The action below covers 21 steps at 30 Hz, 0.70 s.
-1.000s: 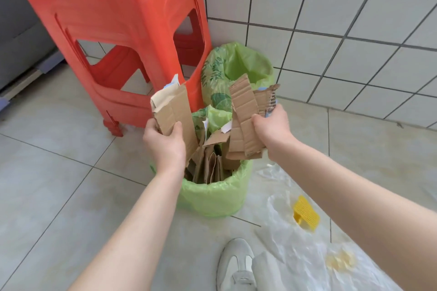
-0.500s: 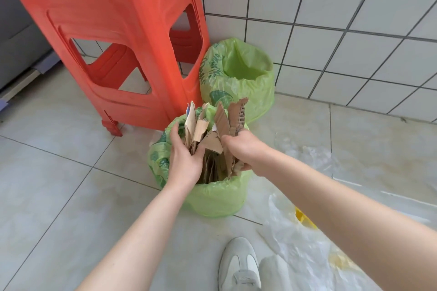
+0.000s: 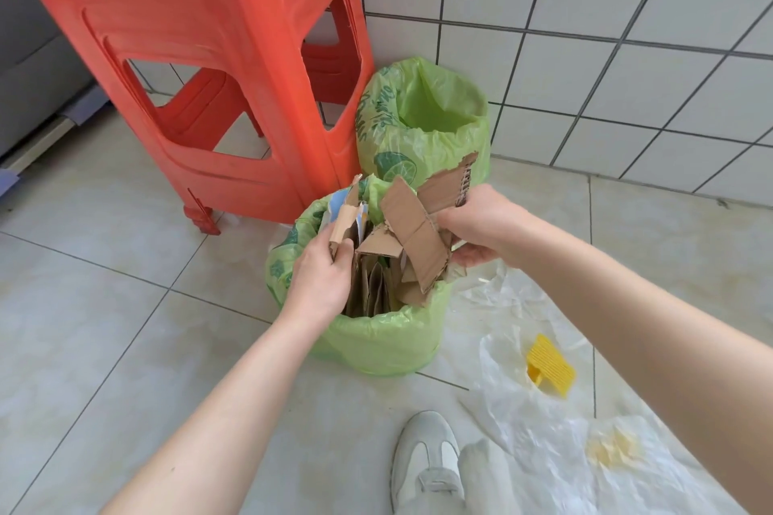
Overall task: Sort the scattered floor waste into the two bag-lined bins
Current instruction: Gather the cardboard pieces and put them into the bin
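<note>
Two bins lined with green bags stand by the tiled wall. The near bin (image 3: pixel 376 339) is stuffed with brown cardboard pieces (image 3: pixel 372 288). The far bin (image 3: pixel 422 117) shows only its green liner inside. My left hand (image 3: pixel 322 276) grips a torn cardboard strip (image 3: pixel 345 217) over the near bin's left rim. My right hand (image 3: pixel 477 226) holds folded corrugated cardboard (image 3: pixel 418 230) over the bin's right side, its lower end among the pieces inside.
A red plastic stool (image 3: pixel 217 54) stands just left of the bins. Clear plastic film (image 3: pixel 543 431) is spread on the floor at the right, with a yellow ribbed plastic piece (image 3: pixel 548 364) and pale yellow scraps (image 3: pixel 610 447) on it. My white shoe (image 3: pixel 426 460) is at the bottom.
Both hands came down from above the near bin, pushing cardboard into it. The right hand then drew back to the right rim, still holding a folded piece.
</note>
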Motion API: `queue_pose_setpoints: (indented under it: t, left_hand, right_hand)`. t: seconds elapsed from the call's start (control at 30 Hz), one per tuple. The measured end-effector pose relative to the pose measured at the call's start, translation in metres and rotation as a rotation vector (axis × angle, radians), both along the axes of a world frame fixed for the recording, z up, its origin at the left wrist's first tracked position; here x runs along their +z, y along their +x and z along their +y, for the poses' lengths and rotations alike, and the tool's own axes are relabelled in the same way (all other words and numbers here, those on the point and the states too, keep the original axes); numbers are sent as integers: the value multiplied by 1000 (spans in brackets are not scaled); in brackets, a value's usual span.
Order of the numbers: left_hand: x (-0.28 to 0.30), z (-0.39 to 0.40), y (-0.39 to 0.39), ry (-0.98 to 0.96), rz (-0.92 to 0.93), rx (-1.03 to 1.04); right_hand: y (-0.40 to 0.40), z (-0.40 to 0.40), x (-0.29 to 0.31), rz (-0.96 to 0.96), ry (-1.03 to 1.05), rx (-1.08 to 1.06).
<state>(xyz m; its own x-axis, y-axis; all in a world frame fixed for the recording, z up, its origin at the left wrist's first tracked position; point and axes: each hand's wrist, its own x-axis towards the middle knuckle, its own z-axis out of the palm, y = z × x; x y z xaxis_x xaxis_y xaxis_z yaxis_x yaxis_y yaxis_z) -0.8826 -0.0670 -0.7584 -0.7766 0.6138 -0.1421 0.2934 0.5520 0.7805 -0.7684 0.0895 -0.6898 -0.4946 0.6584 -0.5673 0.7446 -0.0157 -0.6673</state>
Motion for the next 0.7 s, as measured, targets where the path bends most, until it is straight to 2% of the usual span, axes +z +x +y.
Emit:
queue_pose_setpoints:
  t: [0.2,0.3,0.47,0.6,0.7]
  left_hand:
    - [-8,3,5,13,-15,-55]
    - [-12,3,7,32,16,-107]
    - [-15,0,4,-10,120,-70]
    - [-19,5,7,-30,224,-93]
    - [-23,12,11,-75,255,-59]
  right_hand:
    - [-5,-28,-20,24,95,-34]
    - [-15,-41,-37,-22,155,-34]
    - [-18,-39,-32,20,-69,-61]
    - [-13,-44,-25,-14,8,-28]
    - [-13,-43,-26,1,-48,-42]
